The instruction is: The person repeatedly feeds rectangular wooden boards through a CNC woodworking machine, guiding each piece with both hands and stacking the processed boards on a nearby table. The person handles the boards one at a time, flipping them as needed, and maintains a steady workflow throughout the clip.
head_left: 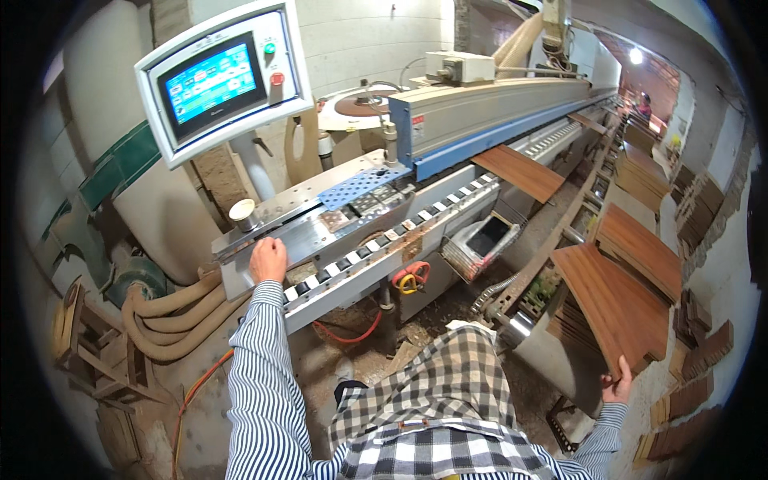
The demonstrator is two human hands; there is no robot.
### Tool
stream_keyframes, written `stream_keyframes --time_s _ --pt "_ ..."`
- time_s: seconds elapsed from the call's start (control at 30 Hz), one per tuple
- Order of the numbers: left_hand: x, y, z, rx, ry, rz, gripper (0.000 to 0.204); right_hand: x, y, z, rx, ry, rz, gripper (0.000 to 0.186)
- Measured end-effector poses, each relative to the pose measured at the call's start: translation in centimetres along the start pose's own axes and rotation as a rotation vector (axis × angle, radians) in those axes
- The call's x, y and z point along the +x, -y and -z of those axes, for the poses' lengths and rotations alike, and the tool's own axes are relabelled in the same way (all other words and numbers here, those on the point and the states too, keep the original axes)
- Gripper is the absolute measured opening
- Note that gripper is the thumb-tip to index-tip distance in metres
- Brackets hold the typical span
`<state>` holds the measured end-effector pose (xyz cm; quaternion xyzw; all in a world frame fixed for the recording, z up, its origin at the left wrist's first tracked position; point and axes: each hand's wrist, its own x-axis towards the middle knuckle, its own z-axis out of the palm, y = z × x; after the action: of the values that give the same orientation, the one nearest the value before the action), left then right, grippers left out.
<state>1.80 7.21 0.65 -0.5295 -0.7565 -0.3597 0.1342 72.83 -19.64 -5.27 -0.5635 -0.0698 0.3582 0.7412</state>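
My left hand [268, 258] is curled on the steel infeed plate [298, 238] of a long machine, beside a small round cylinder [242, 211]; whatever its fingers might hold is hidden. At the right, my right hand [616, 382] grips the lower corner of a brown wood-grain panel [608, 296], which lies tilted over a stack of boards. Another brown board [516, 172] sticks out from under the machine's blue-edged beam [448, 156]. A strip of rollers [384, 240] runs along the machine's front, and a blue perforated plate [356, 188] sits near the beam's end.
A control screen [214, 86] stands upper left above coiled hoses [160, 324] and a wooden stool [88, 336]. Red and yellow hose loops [410, 276] hang below the machine. Stacked boards [640, 160] line a roller rail [584, 224] on the right. A distant person [645, 104] is at the far end.
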Motion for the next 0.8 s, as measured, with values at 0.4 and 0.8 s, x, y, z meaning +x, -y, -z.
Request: stream_keyframes --time_s 0.4,0.8 --pt "0.0 0.1 0.6 -0.003 -0.002 0.031 0.024 -6.8 -6.1 -12.9 0.137 0.652 -0.268 0.039" --pt "0.0 -0.4 0.2 -0.013 0.000 0.017 0.024 -16.9 -13.1 -29.6 -0.075 1.290 -0.548 0.042"
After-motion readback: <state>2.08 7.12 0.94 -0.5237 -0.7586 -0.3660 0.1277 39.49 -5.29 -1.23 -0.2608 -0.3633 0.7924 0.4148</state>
